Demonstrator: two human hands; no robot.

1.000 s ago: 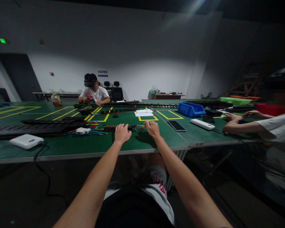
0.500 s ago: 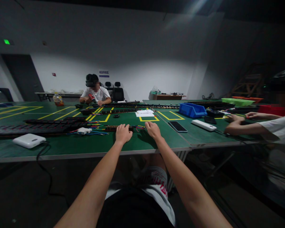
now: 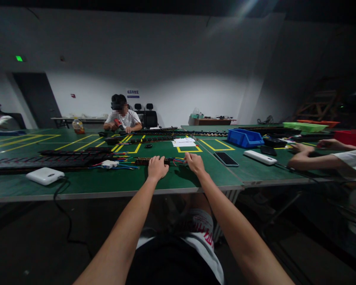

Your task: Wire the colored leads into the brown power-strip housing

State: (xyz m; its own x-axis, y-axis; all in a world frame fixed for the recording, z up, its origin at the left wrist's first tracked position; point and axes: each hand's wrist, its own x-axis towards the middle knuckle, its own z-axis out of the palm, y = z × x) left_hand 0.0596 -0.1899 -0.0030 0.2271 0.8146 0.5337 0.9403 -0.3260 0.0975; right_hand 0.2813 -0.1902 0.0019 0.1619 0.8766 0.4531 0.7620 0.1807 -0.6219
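My left hand [image 3: 158, 168] lies over a dark, narrow wire harness [image 3: 141, 161] on the green table, its fingers curled across the top. Coloured wires [image 3: 177, 161], red and blue among them, run out of the harness on the right. My right hand [image 3: 195, 164] has its thumb and fingers pinched together at the ends of these wires. Its fingertips partly hide what they grip. Left of the harness lie loose wire ends and a white connector [image 3: 110, 164] with red and blue leads.
Long dark harnesses [image 3: 74, 158] and a white power bank [image 3: 45, 176] lie to the left. On the right are a phone [image 3: 226, 159], a second white power bank [image 3: 259, 157] and a blue bin [image 3: 245, 137]. Co-workers sit opposite, at far left and at right. White papers [image 3: 184, 142] lie ahead.
The whole view has shifted slightly, so things appear a little further right. My right hand's fingers have moved a little at the wire ends. My left hand stays on the harness.
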